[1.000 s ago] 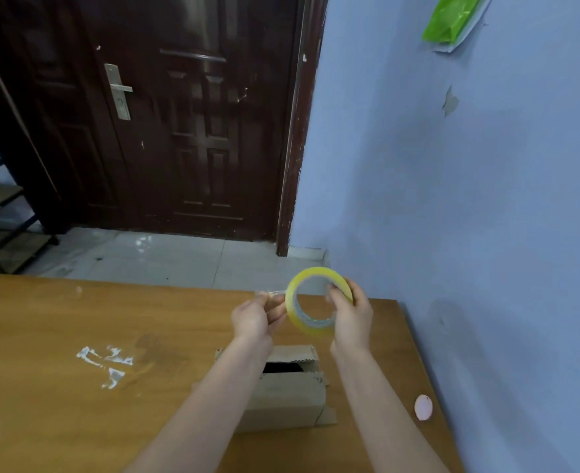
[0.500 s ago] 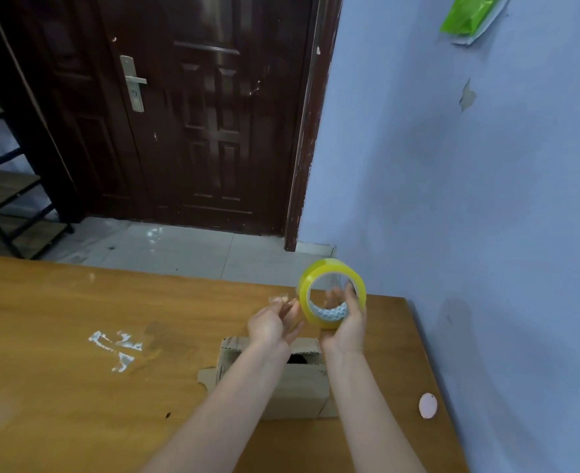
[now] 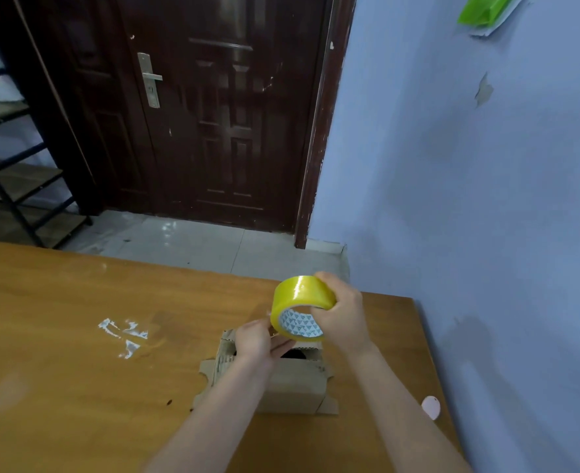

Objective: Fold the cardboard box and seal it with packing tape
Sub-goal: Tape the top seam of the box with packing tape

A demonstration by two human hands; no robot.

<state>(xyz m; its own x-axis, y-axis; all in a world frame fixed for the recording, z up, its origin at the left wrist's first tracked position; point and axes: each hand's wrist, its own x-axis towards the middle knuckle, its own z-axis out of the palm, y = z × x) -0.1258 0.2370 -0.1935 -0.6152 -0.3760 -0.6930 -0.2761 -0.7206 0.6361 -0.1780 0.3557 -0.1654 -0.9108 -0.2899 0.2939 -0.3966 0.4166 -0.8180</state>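
since the earlier frame the tape roll (image 3: 302,303) has turned from face-on to side-on, lower over the cardboard box (image 3: 275,380). right hand (image 3: 344,315) grips the roll with curled fingers; left hand (image 3: 256,341) sits at the roll's lower left edge, fingers bent, though whether it pinches a tape end i cannot tell. the box rests lower centre on a wooden table (image 3: 77,336) bearing white smears (image 3: 124,334) and a small pink disc (image 3: 431,406) lower right. behind: dark door (image 3: 220,107), tiled floor (image 3: 196,244), blue wall (image 3: 469,182), metal shelving (image 3: 12,172) upper left.
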